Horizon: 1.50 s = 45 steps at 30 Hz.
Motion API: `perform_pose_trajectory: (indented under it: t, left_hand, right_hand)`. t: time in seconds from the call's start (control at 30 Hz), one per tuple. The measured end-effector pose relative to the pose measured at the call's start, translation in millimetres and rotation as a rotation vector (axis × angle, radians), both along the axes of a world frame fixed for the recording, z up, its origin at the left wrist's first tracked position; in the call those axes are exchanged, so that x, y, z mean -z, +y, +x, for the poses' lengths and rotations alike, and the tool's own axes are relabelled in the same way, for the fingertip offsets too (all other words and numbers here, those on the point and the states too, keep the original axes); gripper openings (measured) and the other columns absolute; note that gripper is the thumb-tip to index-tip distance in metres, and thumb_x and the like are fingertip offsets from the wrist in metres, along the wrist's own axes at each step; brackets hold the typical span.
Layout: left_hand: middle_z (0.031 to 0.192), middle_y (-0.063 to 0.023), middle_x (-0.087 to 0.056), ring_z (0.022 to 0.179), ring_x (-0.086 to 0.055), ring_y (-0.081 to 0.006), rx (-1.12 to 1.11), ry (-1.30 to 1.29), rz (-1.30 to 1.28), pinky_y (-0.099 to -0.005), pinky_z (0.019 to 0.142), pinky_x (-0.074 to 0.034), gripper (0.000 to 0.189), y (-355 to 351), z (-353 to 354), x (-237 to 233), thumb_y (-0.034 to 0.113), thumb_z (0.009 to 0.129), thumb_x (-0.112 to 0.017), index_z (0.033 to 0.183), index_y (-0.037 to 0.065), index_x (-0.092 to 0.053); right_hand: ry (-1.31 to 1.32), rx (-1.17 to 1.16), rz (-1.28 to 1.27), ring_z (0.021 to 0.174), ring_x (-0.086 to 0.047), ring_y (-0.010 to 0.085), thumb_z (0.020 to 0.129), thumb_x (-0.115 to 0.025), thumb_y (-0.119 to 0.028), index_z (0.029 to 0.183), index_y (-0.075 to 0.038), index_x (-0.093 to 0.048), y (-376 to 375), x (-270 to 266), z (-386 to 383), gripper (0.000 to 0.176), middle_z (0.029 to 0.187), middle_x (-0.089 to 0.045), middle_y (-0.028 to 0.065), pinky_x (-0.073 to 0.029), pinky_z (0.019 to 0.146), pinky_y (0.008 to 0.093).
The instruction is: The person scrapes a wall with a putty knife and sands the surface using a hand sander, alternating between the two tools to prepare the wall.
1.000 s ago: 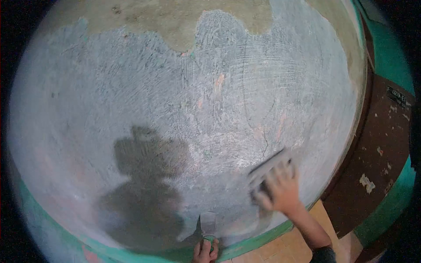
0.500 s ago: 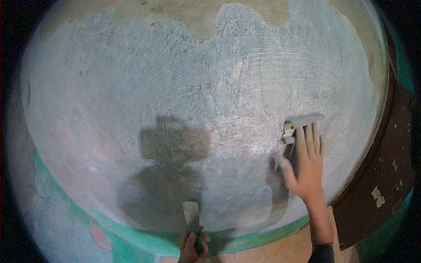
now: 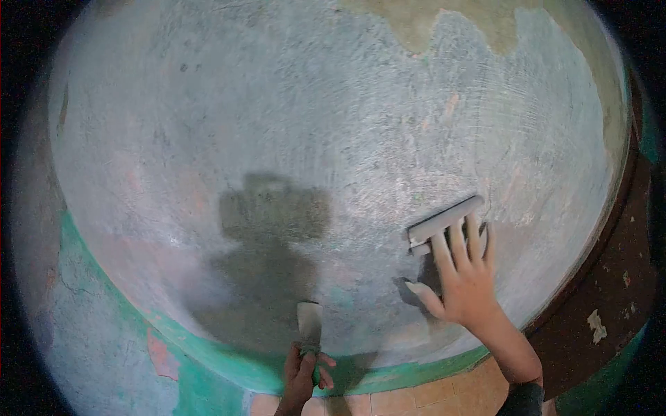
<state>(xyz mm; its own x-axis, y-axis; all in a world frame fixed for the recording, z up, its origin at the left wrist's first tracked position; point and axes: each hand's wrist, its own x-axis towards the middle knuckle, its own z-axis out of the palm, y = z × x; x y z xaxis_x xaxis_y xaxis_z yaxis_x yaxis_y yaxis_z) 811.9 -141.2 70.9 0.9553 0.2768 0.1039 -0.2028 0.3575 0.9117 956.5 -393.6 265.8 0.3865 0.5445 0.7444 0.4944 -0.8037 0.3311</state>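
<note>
A putty knife [image 3: 309,320] with a pale blade and a green handle points up from my left hand [image 3: 298,374]. My fingers wrap its handle, low in front of the wall. To the right, a grey hand sander [image 3: 445,218] lies tilted against the scuffed grey-white wall [image 3: 291,104]. My right hand [image 3: 468,288] is on the sander, its long fingers stretched over the tool and its thumb apart on the left. The underside of the sander is hidden against the wall.
A green painted band [image 3: 395,378] runs along the wall's foot, above orange floor tiles [image 3: 444,392]. On the right stands a dark brown surface [image 3: 590,312] with chipped paint. Bare tan patches [image 3: 479,28] mark the upper wall. Shadows fall across its middle.
The sander and my right hand have moved down and left, and the sander is more tilted. The view has shifted left. The putty knife stays in my left hand.
</note>
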Motion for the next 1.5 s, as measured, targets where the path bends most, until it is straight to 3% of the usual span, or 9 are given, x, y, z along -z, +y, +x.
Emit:
perform_pose_trajectory:
  t: [0.2,0.33,0.6,0.73,0.9,1.07,1.27,1.37,1.5]
  left_hand:
    - [0.089,-0.0195,-0.063,0.048,-0.059,-0.0197,0.077,0.002,0.052,-0.0278,0.041,-0.041,0.034,30.6,-0.2,-14.9,0.025,0.1,-0.045,0.121,0.001,-0.035]
    - [0.089,-0.0183,-0.062,0.049,-0.059,-0.0178,0.182,-0.062,0.042,-0.0267,0.041,-0.042,0.033,66.7,3.8,-7.6,0.021,0.099,-0.046,0.122,0.001,-0.035]
    - [0.091,-0.0152,-0.063,0.055,-0.06,-0.0138,0.477,-0.032,0.095,-0.0251,0.042,-0.042,0.033,124.9,9.7,-27.2,0.018,0.098,-0.049,0.125,0.001,-0.037]
    - [0.083,-0.0162,-0.062,0.051,-0.06,-0.0198,0.529,0.075,0.02,-0.0282,0.038,-0.039,0.037,148.8,10.3,-7.5,0.023,0.095,-0.054,0.123,0.005,-0.039]
    - [0.072,-0.01,-0.058,0.045,-0.05,-0.0154,0.465,0.12,0.117,-0.0274,0.038,-0.036,0.034,172.4,0.1,-4.8,0.02,0.093,-0.056,0.12,0.005,-0.041]
    - [0.067,-0.005,-0.052,0.045,-0.044,-0.0131,0.495,0.18,0.067,-0.0269,0.04,-0.035,0.032,201.7,-7.7,-11.6,0.016,0.091,-0.056,0.118,0.005,-0.044]
    - [0.054,0.0003,-0.037,0.039,-0.03,-0.0098,0.569,0.136,0.082,-0.0268,0.037,-0.03,0.019,223.6,-11.1,-2.5,0.021,0.102,-0.045,0.085,0.011,-0.049]
    - [0.055,0.0004,-0.036,0.042,-0.03,-0.0097,0.476,0.312,0.058,-0.0268,0.041,-0.029,0.023,217.6,-19.4,-24.6,0.019,0.102,-0.046,0.08,0.012,-0.045]
    - [0.06,-0.0004,-0.04,0.046,-0.033,-0.0102,0.609,0.215,0.262,-0.0267,0.043,-0.029,0.02,286.5,15.7,78.2,0.016,0.101,-0.046,0.082,0.008,-0.047]
  right_hand:
    - [-0.134,0.017,0.426,0.14,-0.024,0.044,0.087,-0.052,-0.053,0.142,-0.001,-0.038,14.8,-47.3,13.7,0.077,0.148,-0.033,0.0259,-0.008,0.111,0.0619]
    - [-0.062,-0.027,-0.041,0.139,-0.023,0.0457,0.089,-0.052,-0.052,0.143,-0.001,-0.035,65.4,-14.7,-12.9,0.076,0.147,-0.03,0.0302,-0.011,0.109,0.063]
    - [-0.275,0.002,0.351,0.14,-0.021,0.0467,0.085,-0.055,-0.054,0.146,-0.002,-0.029,148.1,-68.3,-14.6,0.085,0.149,-0.029,0.0271,-0.015,0.108,0.0633]
    - [-0.061,-0.06,0.022,0.14,-0.021,0.0463,0.085,-0.055,-0.054,0.146,-0.001,-0.029,197.2,-7.8,-54.2,0.085,0.149,-0.03,0.0265,-0.014,0.109,0.062]
    - [-0.079,0.093,0.51,0.14,-0.022,0.0442,0.087,-0.054,-0.05,0.143,0.0,-0.034,188.3,-5.2,-37.6,0.078,0.147,-0.032,0.0262,-0.013,0.109,0.0622]
    - [0.061,-0.04,0.006,0.139,-0.023,0.0446,0.088,-0.054,-0.037,0.145,0.0,-0.031,204.8,113.0,-64.2,0.071,0.149,-0.03,0.0249,-0.015,0.111,0.0586]
    - [0.103,0.177,1.053,0.135,-0.031,0.0451,0.083,-0.056,-0.038,0.135,0.001,-0.043,197.1,193.5,-40.8,0.067,0.139,-0.042,0.0244,-0.016,0.111,0.0593]
    - [0.191,0.025,0.447,0.136,-0.028,0.0475,0.082,-0.059,-0.042,0.136,0.001,-0.042,243.8,273.1,-80.6,0.071,0.14,-0.04,0.0261,-0.023,0.108,0.0604]
    - [0.373,0.218,0.806,0.136,-0.026,0.0514,0.083,-0.058,-0.047,0.139,0.003,-0.037,274.4,320.2,-86.9,0.078,0.142,-0.036,0.0292,-0.022,0.108,0.0618]
